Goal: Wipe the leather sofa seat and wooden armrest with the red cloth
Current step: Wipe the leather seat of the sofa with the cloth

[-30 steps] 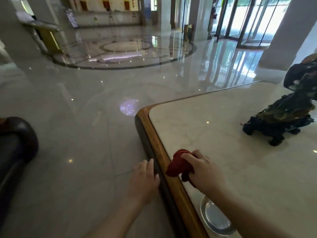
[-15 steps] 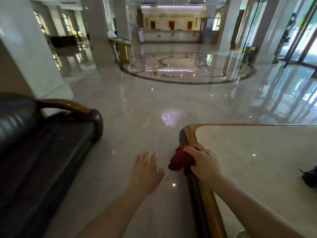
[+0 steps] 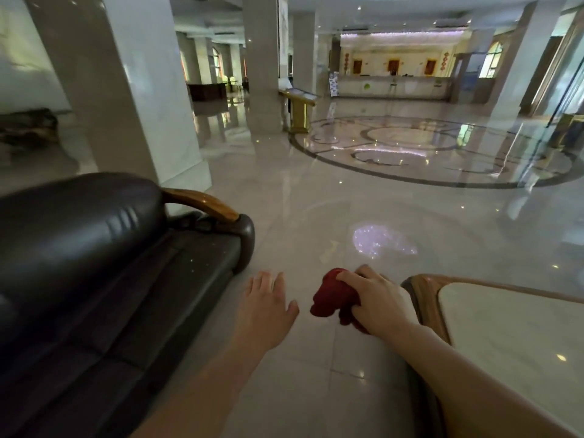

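A dark leather sofa (image 3: 104, 279) fills the left side, its seat (image 3: 164, 286) running toward me and its curved wooden armrest (image 3: 202, 202) at the far end. My right hand (image 3: 379, 298) is closed around a bunched red cloth (image 3: 331, 295), held in the air over the floor just left of the table corner. My left hand (image 3: 268, 305) hovers with fingers spread and nothing in it, between the cloth and the sofa's front edge. Neither hand touches the sofa.
A marble-topped table with a wooden rim (image 3: 426, 298) sits at the lower right. Polished lobby floor (image 3: 316, 216) stretches ahead. A large pillar (image 3: 132, 105) stands behind the sofa, a gold lectern (image 3: 298, 110) farther back.
The view has swung left from the table to the sofa. My right hand has carried the red cloth off the table edge; my left hand has left the table's side and spread out.
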